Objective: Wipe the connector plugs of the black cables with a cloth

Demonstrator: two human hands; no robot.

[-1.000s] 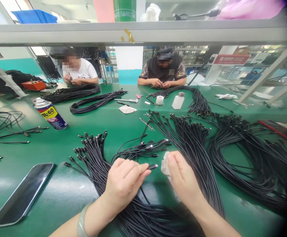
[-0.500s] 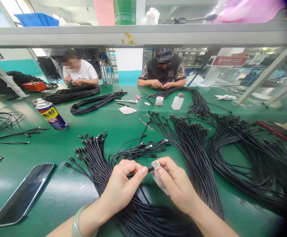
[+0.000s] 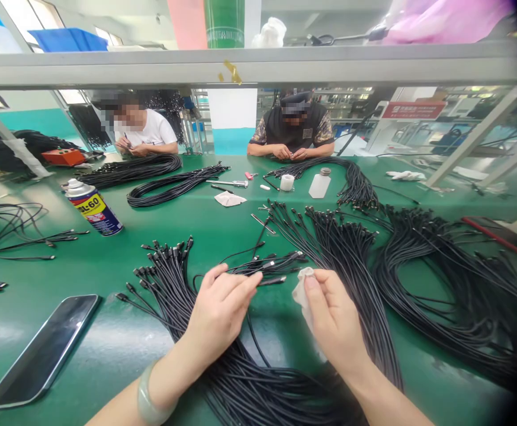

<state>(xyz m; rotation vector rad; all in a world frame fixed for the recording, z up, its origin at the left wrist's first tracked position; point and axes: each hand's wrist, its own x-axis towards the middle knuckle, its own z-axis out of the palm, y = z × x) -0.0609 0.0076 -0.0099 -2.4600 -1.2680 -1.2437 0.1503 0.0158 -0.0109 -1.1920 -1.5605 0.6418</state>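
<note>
The nearest plug (image 3: 273, 280) sits right at the left hand's (image 3: 220, 309) fingertips, its long axis running nearly crosswise, metal end pointing right; whether they touch cannot be told. The left hand is the nearer one. Its fingers are close to straight and side by side, with the thumb hidden, so I cannot tell if it has hold of anything. Right of the plug, across a short gap, the right hand (image 3: 336, 313) pinches a white cloth (image 3: 303, 290) between thumb and bent fingers. Loose cables (image 3: 280, 260) lie just beyond the left fingertips. One bundle (image 3: 167, 281) spreads left of those fingers and passes under the hand; another (image 3: 351, 248) runs beyond and right of the right fingers. Farther left lies a phone (image 3: 42, 352).
</note>
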